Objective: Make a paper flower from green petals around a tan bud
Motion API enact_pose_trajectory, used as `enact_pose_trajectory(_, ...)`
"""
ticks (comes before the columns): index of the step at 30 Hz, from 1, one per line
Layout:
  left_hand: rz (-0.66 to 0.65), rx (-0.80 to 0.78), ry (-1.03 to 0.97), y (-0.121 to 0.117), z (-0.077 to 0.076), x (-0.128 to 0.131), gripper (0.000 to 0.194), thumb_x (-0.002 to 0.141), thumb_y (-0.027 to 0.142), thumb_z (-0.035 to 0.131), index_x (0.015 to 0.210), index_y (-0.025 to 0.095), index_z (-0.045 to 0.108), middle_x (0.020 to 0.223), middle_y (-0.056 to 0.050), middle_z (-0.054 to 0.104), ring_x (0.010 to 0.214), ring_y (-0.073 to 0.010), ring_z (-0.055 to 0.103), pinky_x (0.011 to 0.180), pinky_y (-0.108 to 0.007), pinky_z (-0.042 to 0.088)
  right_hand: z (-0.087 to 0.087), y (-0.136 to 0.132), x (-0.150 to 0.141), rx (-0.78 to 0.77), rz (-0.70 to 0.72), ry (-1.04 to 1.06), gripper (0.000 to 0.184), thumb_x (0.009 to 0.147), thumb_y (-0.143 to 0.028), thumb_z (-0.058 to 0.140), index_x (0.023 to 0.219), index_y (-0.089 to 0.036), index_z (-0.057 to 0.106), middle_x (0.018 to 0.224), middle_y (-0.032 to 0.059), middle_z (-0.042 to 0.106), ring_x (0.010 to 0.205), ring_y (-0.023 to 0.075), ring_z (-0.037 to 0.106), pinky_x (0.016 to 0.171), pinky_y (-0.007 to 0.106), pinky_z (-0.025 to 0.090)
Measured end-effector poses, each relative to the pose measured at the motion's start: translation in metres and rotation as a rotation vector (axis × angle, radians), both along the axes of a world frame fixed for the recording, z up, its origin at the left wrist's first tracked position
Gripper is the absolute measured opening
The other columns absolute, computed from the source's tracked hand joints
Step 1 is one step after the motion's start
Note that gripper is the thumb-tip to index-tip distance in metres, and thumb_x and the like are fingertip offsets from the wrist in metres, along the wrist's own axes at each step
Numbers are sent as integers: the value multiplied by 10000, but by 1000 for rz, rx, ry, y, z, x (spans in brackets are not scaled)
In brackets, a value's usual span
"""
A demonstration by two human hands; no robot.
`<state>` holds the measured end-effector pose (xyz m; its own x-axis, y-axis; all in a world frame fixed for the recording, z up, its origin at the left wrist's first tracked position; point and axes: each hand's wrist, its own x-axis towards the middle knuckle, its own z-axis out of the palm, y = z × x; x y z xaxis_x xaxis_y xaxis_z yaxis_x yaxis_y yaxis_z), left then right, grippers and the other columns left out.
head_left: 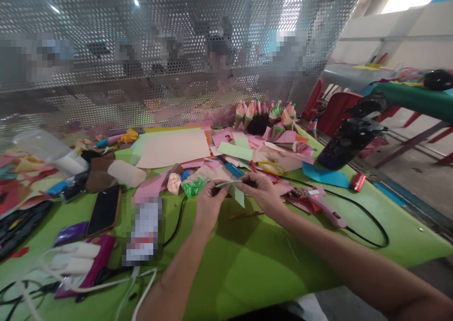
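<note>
A small pale green piece of folded paper (238, 196) is held up over the table between both hands. My left hand (209, 203) pinches its left end, thumb and fingers closed. On the other end, my right hand (260, 191) grips the paper with bent fingers, and a strip hangs down between the hands. Just behind them lie scissors with yellow handles (271, 167) and a blue-handled tool (233, 170). Beneath my right hand is a thin brown stick or pencil (247, 215). A crumpled green plastic piece (193, 187) sits left of my left hand.
On the green table (219, 274) lie a pink corded tool (327, 207), a dark phone (104, 210) and a purple power strip (101, 259) with cables. Paper sheets (173, 148) and several paper ice cream cones (276, 115) stand before a perforated metal screen (170, 52). A dark tumbler (348, 144) stands right.
</note>
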<state>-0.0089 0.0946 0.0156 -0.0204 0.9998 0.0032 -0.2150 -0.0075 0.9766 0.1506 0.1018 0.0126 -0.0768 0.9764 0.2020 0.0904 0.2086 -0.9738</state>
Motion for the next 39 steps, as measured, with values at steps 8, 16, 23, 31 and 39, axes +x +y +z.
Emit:
enact_pose_trajectory(8,-8,31,65,0,0,-1,193,686,338,777,781,179,723,706,1,702,646,-141,637,665,-267,549,3,0,0,-28,12,14,441,720,-615,706,720,-183,618,616,-21,518,580,123,432,523,248,352)
enact_pose_trajectory(16,-3,12,31,0,-2,0,192,681,342,779,772,182,723,655,8,688,603,-138,624,631,-264,537,1,1,0,-83,69,49,408,735,-585,704,701,-191,602,607,-26,507,571,124,446,530,255,368)
enact_pose_trajectory(23,112,-72,-72,4,-4,-4,246,659,335,783,818,165,704,672,25,664,599,-114,602,632,-246,517,1,0,4,129,6,-52,303,829,-257,588,1119,-214,665,928,38,639,727,146,560,653,269,472)
enact_pose_trajectory(31,89,-116,-141,3,-2,-4,299,625,346,811,815,163,670,655,43,641,563,-95,584,598,-231,497,3,-3,5,408,140,-293,382,728,-47,583,1021,-253,716,1059,71,626,927,200,614,749,303,529)
enact_pose_trajectory(39,-4,-149,-209,0,2,0,374,557,361,879,793,159,670,716,15,698,611,-132,669,700,-288,552,-1,1,3,209,-22,-107,169,789,-345,729,790,-193,656,746,12,616,684,161,567,621,280,458)
